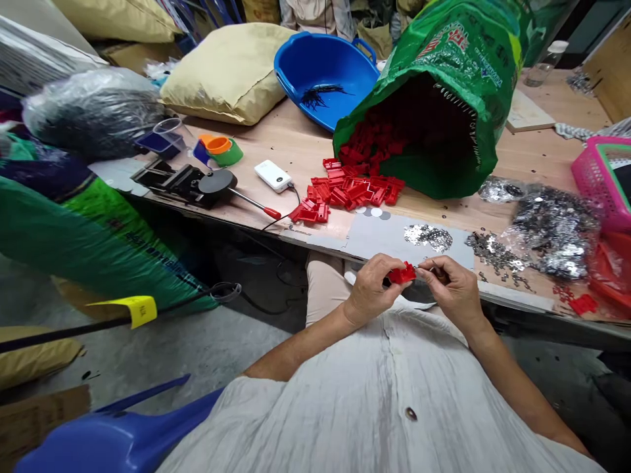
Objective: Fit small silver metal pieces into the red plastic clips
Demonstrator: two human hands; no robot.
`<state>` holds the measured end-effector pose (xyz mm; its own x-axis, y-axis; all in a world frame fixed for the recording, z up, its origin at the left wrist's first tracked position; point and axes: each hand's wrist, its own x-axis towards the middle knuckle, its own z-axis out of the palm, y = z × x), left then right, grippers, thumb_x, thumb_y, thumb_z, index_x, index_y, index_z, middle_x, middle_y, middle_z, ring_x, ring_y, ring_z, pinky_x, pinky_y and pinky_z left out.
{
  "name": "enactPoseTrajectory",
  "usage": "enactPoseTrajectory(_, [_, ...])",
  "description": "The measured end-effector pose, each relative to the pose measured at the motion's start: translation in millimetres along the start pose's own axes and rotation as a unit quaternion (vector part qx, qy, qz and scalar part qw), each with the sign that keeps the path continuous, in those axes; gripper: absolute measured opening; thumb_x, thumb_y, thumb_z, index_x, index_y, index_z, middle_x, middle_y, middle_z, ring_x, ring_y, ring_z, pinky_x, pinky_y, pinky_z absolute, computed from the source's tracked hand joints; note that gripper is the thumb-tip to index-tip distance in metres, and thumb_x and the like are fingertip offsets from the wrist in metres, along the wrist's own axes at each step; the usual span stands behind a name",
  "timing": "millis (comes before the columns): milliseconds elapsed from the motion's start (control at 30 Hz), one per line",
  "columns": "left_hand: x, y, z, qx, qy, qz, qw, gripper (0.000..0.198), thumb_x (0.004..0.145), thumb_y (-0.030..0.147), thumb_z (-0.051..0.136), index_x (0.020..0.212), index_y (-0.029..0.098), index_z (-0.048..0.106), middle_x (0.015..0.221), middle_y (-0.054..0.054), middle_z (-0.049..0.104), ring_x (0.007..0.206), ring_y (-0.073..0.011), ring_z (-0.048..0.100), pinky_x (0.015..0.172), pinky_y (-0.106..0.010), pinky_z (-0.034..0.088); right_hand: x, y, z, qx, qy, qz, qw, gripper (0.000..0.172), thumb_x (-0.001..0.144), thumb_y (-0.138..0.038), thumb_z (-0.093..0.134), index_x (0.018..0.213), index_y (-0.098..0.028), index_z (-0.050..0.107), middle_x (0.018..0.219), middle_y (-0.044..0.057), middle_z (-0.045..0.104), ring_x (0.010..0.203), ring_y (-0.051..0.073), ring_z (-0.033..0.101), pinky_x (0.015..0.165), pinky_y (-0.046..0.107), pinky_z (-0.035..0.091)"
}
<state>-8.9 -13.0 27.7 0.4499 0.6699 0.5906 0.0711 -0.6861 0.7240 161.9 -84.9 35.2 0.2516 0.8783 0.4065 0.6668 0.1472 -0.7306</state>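
My left hand [373, 290] pinches a small red plastic part [404, 272] between thumb and fingers, above my lap at the table's front edge. Close to the part's right side is my right hand [452, 290], with thumb and forefinger pressed together; whatever they hold is too small to name. Just beyond my hands, flat shiny metal pieces [428, 236] lie on a grey sheet [374, 231]. A heap of similar red parts [352, 187] spills from the mouth of a green woven sack [473, 98] lying on its side.
Right of the sheet are loose metal pieces [497, 253], a plastic bag of metal pieces [562, 223] and a pink basket [599, 180]. Leftward stand a white power bank [273, 176] and a black hand press [197, 184]. Behind are a blue basin [315, 66] and a tan sack [227, 72].
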Motion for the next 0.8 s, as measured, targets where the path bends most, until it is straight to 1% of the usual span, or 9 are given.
enactPoseTrajectory(67, [0,-1,0.8,0.021,0.011,0.030,0.999,0.024,0.079,0.020,0.072,0.101,0.020,0.060,0.087,-0.003,0.068,0.082,-0.0148,0.062,0.074,-0.028,0.051,1,0,3,-0.009,-0.007,-0.040,0.999,0.005,0.090,-0.026,0.063,0.088,-0.022,0.063,0.081,0.002,0.067,0.064,0.013,0.057,0.060,0.026,0.046])
enactPoseTrajectory(133, [1,-1,0.9,0.031,0.014,0.043,0.998,0.023,0.080,0.019,0.071,0.100,0.020,0.060,0.087,-0.003,0.068,0.081,-0.0143,0.062,0.073,-0.028,0.052,1,-1,5,-0.015,-0.019,-0.064,0.998,0.002,0.090,-0.023,0.062,0.091,-0.022,0.063,0.084,0.003,0.068,0.070,0.015,0.061,0.064,0.028,0.048])
enactPoseTrajectory(333, [-1,-2,0.5,0.050,0.021,0.068,0.996,0.021,0.082,0.014,0.066,0.101,0.019,0.058,0.087,-0.003,0.069,0.081,-0.0145,0.062,0.072,-0.028,0.053,0,-3,4,-0.012,-0.049,-0.109,0.993,0.011,0.092,-0.016,0.058,0.098,-0.023,0.063,0.087,0.004,0.068,0.078,0.017,0.064,0.070,0.030,0.051])
enactPoseTrajectory(467, [-3,-2,0.8,0.049,0.027,0.067,0.996,0.022,0.082,0.013,0.065,0.102,0.019,0.059,0.088,-0.003,0.069,0.081,-0.0145,0.063,0.073,-0.029,0.054,0,-3,4,-0.005,-0.057,-0.110,0.992,0.013,0.092,-0.015,0.057,0.099,-0.023,0.064,0.088,0.004,0.068,0.081,0.017,0.065,0.072,0.031,0.051])
enactPoseTrajectory(567, [-4,-2,1.3,0.043,0.030,0.071,0.996,0.023,0.082,0.013,0.066,0.103,0.020,0.059,0.089,-0.003,0.069,0.083,-0.0148,0.064,0.075,-0.029,0.054,1,-4,5,0.016,-0.061,-0.084,0.994,0.011,0.092,-0.018,0.057,0.097,-0.023,0.066,0.088,0.004,0.068,0.081,0.018,0.064,0.073,0.031,0.050])
enactPoseTrajectory(633, [-5,-2,1.6,0.041,0.033,0.072,0.996,0.024,0.082,0.013,0.067,0.103,0.020,0.059,0.089,-0.003,0.070,0.083,-0.0150,0.064,0.076,-0.029,0.055,1,-5,4,0.042,-0.077,-0.044,0.995,0.011,0.093,-0.022,0.057,0.095,-0.023,0.067,0.088,0.004,0.067,0.081,0.018,0.063,0.072,0.031,0.049])
enactPoseTrajectory(733, [-6,-3,1.6,0.040,0.040,0.067,0.996,0.025,0.081,0.013,0.068,0.103,0.021,0.059,0.090,-0.003,0.070,0.084,-0.0152,0.065,0.076,-0.030,0.055,0,1,-1,0.105,-0.133,0.031,0.985,0.017,0.095,-0.029,0.054,0.096,-0.024,0.070,0.092,0.005,0.066,0.084,0.018,0.061,0.073,0.031,0.046])
enactPoseTrajectory(800, [-6,-4,1.3,0.038,0.041,0.066,0.996,0.025,0.081,0.013,0.068,0.104,0.021,0.060,0.091,-0.003,0.071,0.084,-0.0152,0.065,0.076,-0.030,0.055,-1,9,-5,0.156,-0.164,0.088,0.970,0.021,0.095,-0.035,0.053,0.100,-0.024,0.070,0.090,0.004,0.063,0.077,0.016,0.057,0.067,0.030,0.044])
